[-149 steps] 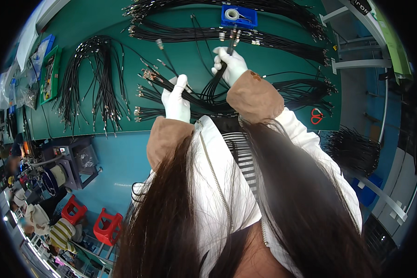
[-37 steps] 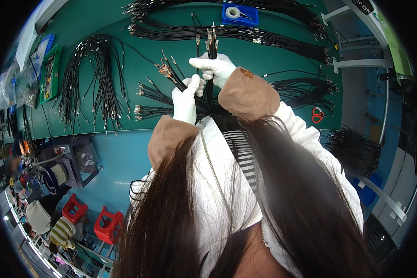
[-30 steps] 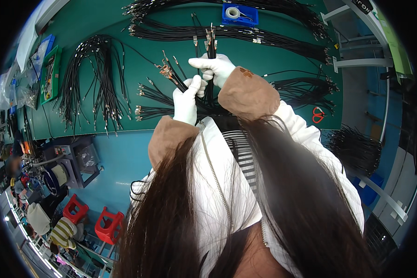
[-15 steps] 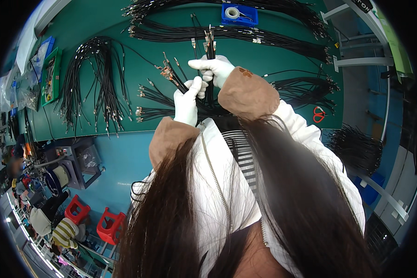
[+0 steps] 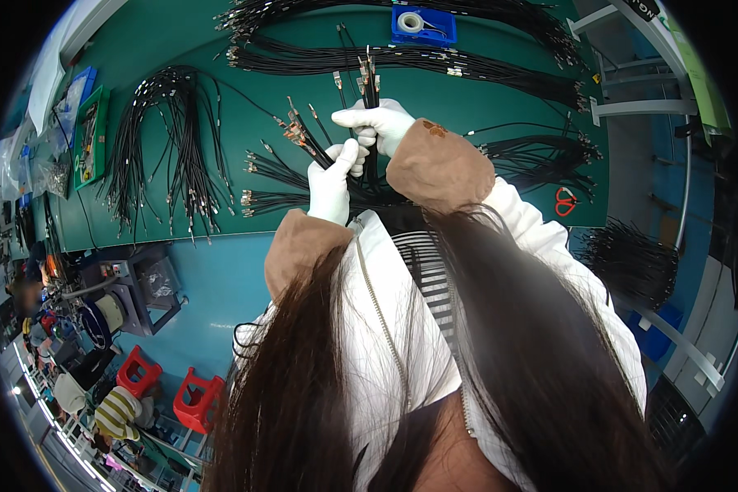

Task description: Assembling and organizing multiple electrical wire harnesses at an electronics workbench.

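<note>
White gloves cover both of my hands. My left hand (image 5: 333, 176) is closed round a bundle of black cables (image 5: 305, 138) with copper-coloured metal terminals at the tips, leaning to the upper left. Just right of it and slightly higher, my right hand (image 5: 380, 125) grips a second cable bundle (image 5: 370, 86), its metal ends pointing up. One cable with a silvery terminal (image 5: 337, 80) sticks up beside that bundle. Loose cables (image 5: 275, 170) lie on the green table (image 5: 246, 90) to the left of my hands. The lower lengths of the held cables are partly hidden by my hands.
Long cable bundles (image 5: 402, 59) run along the far side, near a blue tray (image 5: 425, 38) holding a tape roll. Another cable pile (image 5: 168, 123) lies left. Red-handled scissors (image 5: 565, 201) rest at the right. Red stools (image 5: 197, 400) stand on the floor, lower left.
The cable tips in my right hand have shifted slightly left, and those in my left hand have moved a little. Both hands keep their grip in nearly the same place.
</note>
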A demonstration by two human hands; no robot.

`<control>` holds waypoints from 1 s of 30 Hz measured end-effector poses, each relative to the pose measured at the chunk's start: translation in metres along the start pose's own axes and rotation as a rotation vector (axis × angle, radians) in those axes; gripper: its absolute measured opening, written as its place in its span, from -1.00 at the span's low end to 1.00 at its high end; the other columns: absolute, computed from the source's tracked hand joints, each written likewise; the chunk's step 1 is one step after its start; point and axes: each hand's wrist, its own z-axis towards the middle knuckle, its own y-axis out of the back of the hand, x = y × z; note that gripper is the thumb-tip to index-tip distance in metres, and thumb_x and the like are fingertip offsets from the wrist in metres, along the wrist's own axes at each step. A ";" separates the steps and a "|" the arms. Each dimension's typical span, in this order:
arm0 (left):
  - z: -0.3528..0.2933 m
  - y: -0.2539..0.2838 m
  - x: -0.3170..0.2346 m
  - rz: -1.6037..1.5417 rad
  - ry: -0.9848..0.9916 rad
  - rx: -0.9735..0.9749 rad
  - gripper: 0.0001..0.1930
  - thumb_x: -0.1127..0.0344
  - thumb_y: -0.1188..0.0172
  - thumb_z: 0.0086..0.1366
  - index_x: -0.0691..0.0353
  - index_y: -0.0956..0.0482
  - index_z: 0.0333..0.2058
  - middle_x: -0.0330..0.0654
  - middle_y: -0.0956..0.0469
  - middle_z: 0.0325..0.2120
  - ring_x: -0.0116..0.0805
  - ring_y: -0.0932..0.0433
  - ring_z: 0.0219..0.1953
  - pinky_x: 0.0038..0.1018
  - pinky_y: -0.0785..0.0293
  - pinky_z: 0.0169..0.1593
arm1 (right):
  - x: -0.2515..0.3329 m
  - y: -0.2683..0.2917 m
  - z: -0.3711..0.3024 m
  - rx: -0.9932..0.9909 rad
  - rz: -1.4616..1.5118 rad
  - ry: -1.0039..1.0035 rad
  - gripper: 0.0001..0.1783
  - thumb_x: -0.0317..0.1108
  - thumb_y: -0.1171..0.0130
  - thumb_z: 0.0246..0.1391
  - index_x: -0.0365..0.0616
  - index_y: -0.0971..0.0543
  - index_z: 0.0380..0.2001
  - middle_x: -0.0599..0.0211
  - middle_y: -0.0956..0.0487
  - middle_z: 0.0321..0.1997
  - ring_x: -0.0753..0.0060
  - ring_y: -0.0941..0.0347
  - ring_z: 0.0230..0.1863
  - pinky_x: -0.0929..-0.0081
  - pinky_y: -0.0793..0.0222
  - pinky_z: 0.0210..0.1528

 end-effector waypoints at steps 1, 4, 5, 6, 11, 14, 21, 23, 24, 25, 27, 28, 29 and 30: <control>0.000 0.000 0.000 0.005 -0.009 0.004 -0.76 0.23 -0.19 0.27 0.34 -0.59 -0.30 -0.27 -0.57 -0.43 -0.61 -0.38 -0.47 -0.61 -0.29 -0.33 | 0.000 0.000 0.000 -0.001 0.001 0.001 -0.80 -0.40 -0.31 -0.01 -0.11 -0.47 -0.57 0.62 -0.28 -0.71 0.75 -0.09 -0.72 0.66 0.03 -0.65; -0.001 -0.003 0.000 -0.133 -0.078 -0.066 -0.73 0.25 -0.15 0.30 0.37 -0.54 -0.18 -0.22 -0.55 -0.33 -0.58 -0.41 -0.42 -0.59 -0.34 -0.29 | 0.001 -0.003 0.001 -0.069 -0.001 0.017 -0.81 -0.37 -0.34 -0.03 -0.19 -0.52 -0.44 0.61 -0.30 -0.68 0.76 -0.10 -0.71 0.69 0.03 -0.65; -0.002 -0.001 -0.002 -0.189 -0.070 -0.060 -0.68 0.27 -0.12 0.32 0.39 -0.48 -0.07 -0.17 -0.54 -0.26 -0.53 -0.43 -0.36 -0.57 -0.39 -0.25 | 0.000 -0.001 0.003 -0.165 -0.019 0.037 -0.78 -0.35 -0.35 -0.03 -0.22 -0.53 -0.39 0.60 -0.31 -0.66 0.76 -0.10 -0.70 0.70 0.02 -0.65; 0.000 -0.001 -0.004 -0.220 -0.077 -0.038 -0.67 0.26 -0.11 0.32 0.41 -0.49 -0.07 -0.16 -0.55 -0.26 -0.51 -0.44 -0.35 -0.56 -0.39 -0.23 | 0.000 0.001 0.004 -0.262 -0.036 0.058 -0.73 -0.33 -0.36 -0.04 -0.25 -0.53 -0.34 0.59 -0.33 -0.64 0.76 -0.10 -0.69 0.72 0.01 -0.65; -0.001 0.003 -0.015 -0.016 0.032 0.096 -0.70 0.26 -0.09 0.32 0.43 -0.53 -0.14 -0.15 -0.57 -0.23 -0.49 -0.46 -0.32 -0.53 -0.39 -0.20 | 0.004 -0.005 0.001 -0.190 -0.171 0.049 -0.57 -0.32 -0.32 0.00 -0.32 -0.51 -0.08 0.41 -0.51 -0.40 0.77 -0.14 -0.68 0.74 -0.04 -0.65; 0.008 0.009 -0.006 -0.055 0.017 0.052 -0.71 0.28 -0.10 0.32 0.41 -0.55 -0.14 -0.17 -0.57 -0.24 -0.45 -0.47 -0.28 -0.50 -0.40 -0.15 | 0.001 -0.011 -0.005 -0.117 -0.113 0.191 -0.63 -0.37 -0.25 0.04 -0.33 -0.54 -0.09 0.20 -0.62 -0.29 0.74 -0.23 -0.65 0.73 -0.17 -0.62; 0.018 0.020 0.013 0.108 -0.060 -0.013 -0.67 0.49 -0.10 0.11 0.36 -0.50 -0.10 -0.31 -0.50 -0.35 -0.56 -0.39 -0.36 -0.56 -0.32 -0.27 | -0.002 -0.017 -0.004 0.111 -0.314 0.113 -0.60 -0.34 -0.35 -0.06 -0.27 -0.60 -0.13 0.39 -0.56 -0.50 0.71 -0.32 -0.60 0.69 -0.18 -0.60; 0.019 0.018 0.014 0.241 -0.050 -0.019 -0.84 0.48 -0.15 0.08 0.29 -0.51 -0.30 -0.32 -0.50 -0.40 -0.56 -0.41 -0.38 -0.57 -0.31 -0.32 | -0.001 -0.021 -0.006 0.093 -0.383 0.093 -0.60 -0.31 -0.40 -0.11 -0.29 -0.62 -0.18 0.38 -0.55 -0.51 0.68 -0.32 -0.60 0.66 -0.22 -0.57; 0.016 0.015 0.010 0.241 -0.052 -0.021 -0.84 0.48 -0.15 0.08 0.29 -0.51 -0.30 -0.32 -0.50 -0.40 -0.56 -0.41 -0.38 -0.57 -0.31 -0.32 | -0.001 -0.020 -0.004 0.095 -0.383 0.093 -0.60 -0.31 -0.40 -0.11 -0.29 -0.62 -0.18 0.38 -0.55 -0.51 0.68 -0.32 -0.60 0.66 -0.22 -0.57; 0.014 0.012 0.007 0.232 -0.056 -0.027 -0.83 0.48 -0.16 0.09 0.31 -0.52 -0.29 -0.33 -0.50 -0.41 -0.56 -0.40 -0.39 -0.57 -0.31 -0.32 | -0.002 -0.019 -0.003 0.049 -0.368 0.101 -0.66 -0.33 -0.37 -0.08 -0.28 -0.63 -0.22 0.43 -0.50 -0.56 0.72 -0.27 -0.63 0.69 -0.12 -0.61; 0.007 0.003 0.002 0.221 -0.061 -0.030 -0.81 0.48 -0.17 0.09 0.32 -0.54 -0.27 -0.34 -0.50 -0.42 -0.56 -0.40 -0.39 -0.57 -0.31 -0.32 | -0.006 -0.015 0.000 -0.025 -0.270 0.116 -0.78 -0.37 -0.34 -0.05 -0.30 -0.62 -0.35 0.44 -0.49 -0.58 0.75 -0.23 -0.66 0.71 -0.02 -0.67; 0.003 -0.004 -0.001 0.104 -0.082 -0.043 -0.80 0.45 -0.20 0.11 0.34 -0.55 -0.25 -0.34 -0.50 -0.42 -0.56 -0.40 -0.40 -0.57 -0.31 -0.31 | -0.006 -0.014 0.002 -0.026 -0.271 0.117 -0.78 -0.37 -0.34 -0.05 -0.30 -0.62 -0.35 0.44 -0.49 -0.58 0.75 -0.23 -0.66 0.71 -0.02 -0.67; 0.000 -0.007 -0.002 -0.012 -0.100 -0.056 -0.78 0.43 -0.23 0.14 0.36 -0.56 -0.23 -0.35 -0.51 -0.43 -0.56 -0.40 -0.41 -0.57 -0.31 -0.31 | -0.005 -0.013 0.000 -0.043 -0.219 0.120 -0.78 -0.40 -0.33 -0.04 -0.32 -0.62 -0.35 0.41 -0.52 -0.55 0.75 -0.24 -0.66 0.72 -0.02 -0.67; 0.001 -0.005 0.000 -0.013 -0.098 -0.053 -0.78 0.43 -0.23 0.14 0.36 -0.56 -0.23 -0.35 -0.51 -0.43 -0.56 -0.40 -0.41 -0.57 -0.31 -0.31 | -0.004 -0.012 -0.001 -0.060 -0.167 0.122 -0.79 -0.42 -0.32 -0.04 -0.35 -0.61 -0.34 0.37 -0.54 -0.53 0.75 -0.25 -0.66 0.72 -0.01 -0.68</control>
